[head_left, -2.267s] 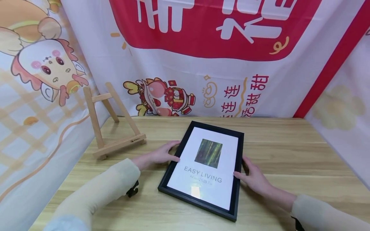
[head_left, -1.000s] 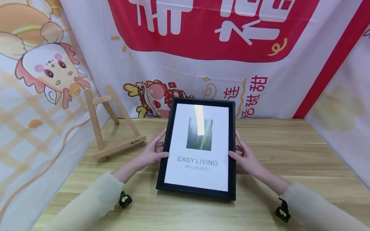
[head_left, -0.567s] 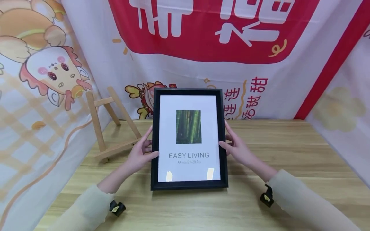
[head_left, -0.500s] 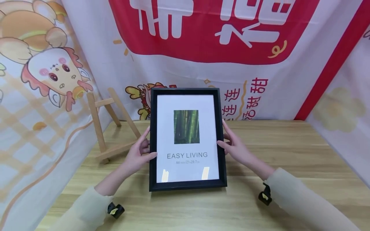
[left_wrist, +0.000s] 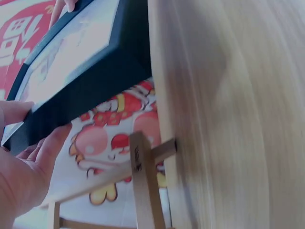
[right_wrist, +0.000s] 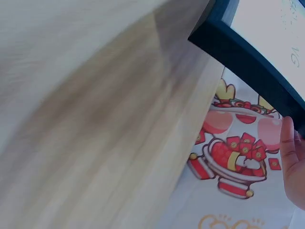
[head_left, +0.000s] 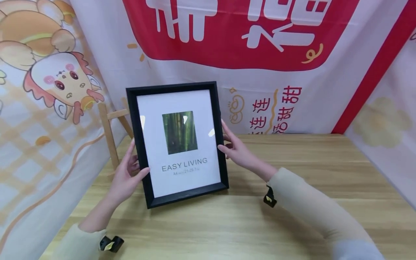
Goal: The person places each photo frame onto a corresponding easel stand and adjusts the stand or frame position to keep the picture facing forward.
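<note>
The picture frame [head_left: 187, 195] left of centre looks smooth and near-matt, its clear front [head_left: 179, 142] glossy with bright reflections over a paper sheet [head_left: 183, 180]. The easel [head_left: 109, 137] at far left is matt wood; the tabletop [head_left: 221, 227] below, smooth and wood-grained; the wall hanging [head_left: 227, 47] above, creased cloth.

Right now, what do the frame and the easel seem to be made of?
Frame: satin black, no grain visible, perhaps painted wood or plastic. Clear front: glossy reflections, perhaps glass or acrylic. Easel: probably matte wood, from its tan, unpainted look.
</note>
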### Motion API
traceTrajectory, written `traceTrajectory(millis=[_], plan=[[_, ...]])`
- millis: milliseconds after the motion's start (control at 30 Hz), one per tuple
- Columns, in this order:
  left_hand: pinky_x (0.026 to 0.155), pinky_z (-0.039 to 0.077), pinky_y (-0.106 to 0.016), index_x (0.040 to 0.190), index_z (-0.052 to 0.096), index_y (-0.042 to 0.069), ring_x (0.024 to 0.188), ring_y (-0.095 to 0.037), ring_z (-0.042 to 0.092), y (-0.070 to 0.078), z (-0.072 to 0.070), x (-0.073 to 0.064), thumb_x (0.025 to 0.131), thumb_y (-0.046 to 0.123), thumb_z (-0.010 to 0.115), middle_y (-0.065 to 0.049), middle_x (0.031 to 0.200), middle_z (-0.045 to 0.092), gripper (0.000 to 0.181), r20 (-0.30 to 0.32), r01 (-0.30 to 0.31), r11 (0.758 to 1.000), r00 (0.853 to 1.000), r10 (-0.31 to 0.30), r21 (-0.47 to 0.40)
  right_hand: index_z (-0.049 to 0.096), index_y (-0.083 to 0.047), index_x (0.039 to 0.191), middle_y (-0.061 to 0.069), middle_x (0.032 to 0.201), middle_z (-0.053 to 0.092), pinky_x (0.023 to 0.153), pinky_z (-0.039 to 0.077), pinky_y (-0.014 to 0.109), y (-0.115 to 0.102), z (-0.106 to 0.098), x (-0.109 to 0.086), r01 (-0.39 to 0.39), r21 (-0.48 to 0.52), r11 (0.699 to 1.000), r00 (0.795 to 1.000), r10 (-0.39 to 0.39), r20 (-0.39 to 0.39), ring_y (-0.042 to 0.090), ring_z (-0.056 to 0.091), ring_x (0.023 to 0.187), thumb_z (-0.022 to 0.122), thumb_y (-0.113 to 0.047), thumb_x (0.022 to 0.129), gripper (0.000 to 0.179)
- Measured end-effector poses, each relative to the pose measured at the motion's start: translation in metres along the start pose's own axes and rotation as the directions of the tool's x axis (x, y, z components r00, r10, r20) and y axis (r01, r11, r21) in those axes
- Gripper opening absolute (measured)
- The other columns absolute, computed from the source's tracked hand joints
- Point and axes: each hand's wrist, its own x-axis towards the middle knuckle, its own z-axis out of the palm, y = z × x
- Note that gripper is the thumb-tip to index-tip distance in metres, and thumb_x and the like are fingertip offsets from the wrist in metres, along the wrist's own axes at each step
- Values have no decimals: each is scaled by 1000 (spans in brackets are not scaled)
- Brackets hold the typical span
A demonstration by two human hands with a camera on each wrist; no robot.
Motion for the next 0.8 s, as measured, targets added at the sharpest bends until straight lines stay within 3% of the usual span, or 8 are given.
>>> traceTrajectory(millis=[100,367,533,600,800], plan=[[85,45,-9,158,8,27,106,2,51,-1,-7,-2,90,-10,61,-26,136,47,94,-62,-1,1000,998,1,2,4,-44,155,18,144,43,68,55,49,-5,7,15,47,-28,998,999,-47,5,30,62,96,54,-9,99,83],[84,45,-9,158,10,22,109,0,51,-2,-26,-5,87,-17,58,-19,134,49,94,-202,-32,999,979,35,20,6,-41,155,14,135,50,70,55,44,-16,29,56,108,-56,993,994,-107,20,27,59,104,51,-5,99,81],[80,45,-10,157,15,18,100,-3,54,-4,-35,-2,85,-21,58,7,118,53,92,-300,-54,997,952,70,59,8,-35,157,7,148,41,82,53,32,-21,45,79,162,-87,983,986,-165,-20,21,52,116,52,0,98,82],[82,44,-10,157,18,15,99,-3,54,-5,-39,-1,84,-22,58,12,116,52,91,-332,-68,995,939,90,77,8,-30,157,5,152,37,86,51,31,-22,52,87,183,-92,979,982,-187,-36,21,51,118,52,2,97,81],[84,42,-10,156,19,12,104,-1,51,-9,-52,4,82,-24,57,13,126,45,91,-360,-108,986,922,146,124,7,-30,158,1,157,29,94,49,31,-27,65,104,187,-115,976,979,-195,-59,20,46,125,53,0,98,81]])
